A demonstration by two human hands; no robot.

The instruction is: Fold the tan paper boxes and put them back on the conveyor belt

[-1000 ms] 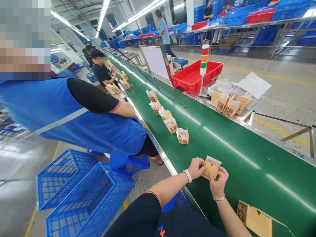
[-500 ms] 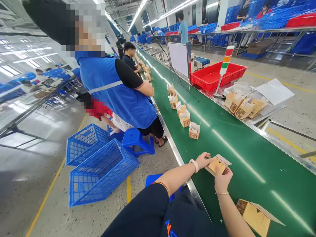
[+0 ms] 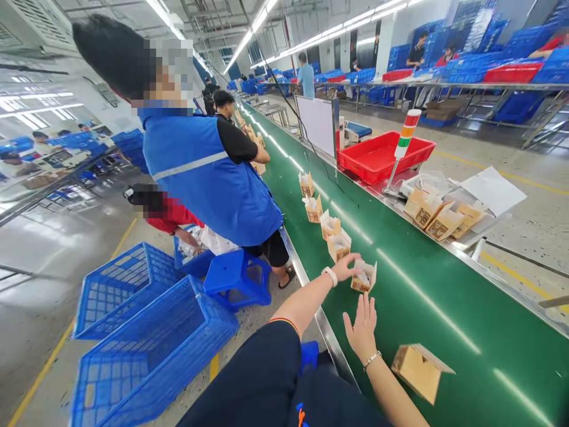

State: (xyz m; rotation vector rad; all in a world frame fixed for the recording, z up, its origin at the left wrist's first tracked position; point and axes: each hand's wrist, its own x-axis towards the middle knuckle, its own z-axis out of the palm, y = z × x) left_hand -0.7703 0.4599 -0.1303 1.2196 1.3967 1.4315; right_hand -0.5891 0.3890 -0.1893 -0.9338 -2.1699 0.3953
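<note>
My left hand (image 3: 347, 268) reaches over the belt to an open small cardboard box (image 3: 363, 283) with raised flaps and something white inside. Its fingers are stretched out at the box's left rim; whether they touch it is hard to tell. Just nearer to me, my right hand (image 3: 362, 328) is open, fingers spread and pointing toward the same box, holding nothing. A box with its top folded over (image 3: 420, 372) lies on the green conveyor belt (image 3: 427, 308) to the right of my right forearm. More open boxes (image 3: 339, 244) stand in a row farther up the belt.
Across the belt are a red tray (image 3: 386, 157), a striped signal light (image 3: 406, 133) and several boxes (image 3: 438, 216) on a side table. At left stand blue crates (image 3: 151, 356), a blue stool (image 3: 237, 279) and a person in a blue vest (image 3: 208, 178).
Both hands have let go of the box they held and moved up the belt toward the nearest open box. The row of boxes has shifted toward me.
</note>
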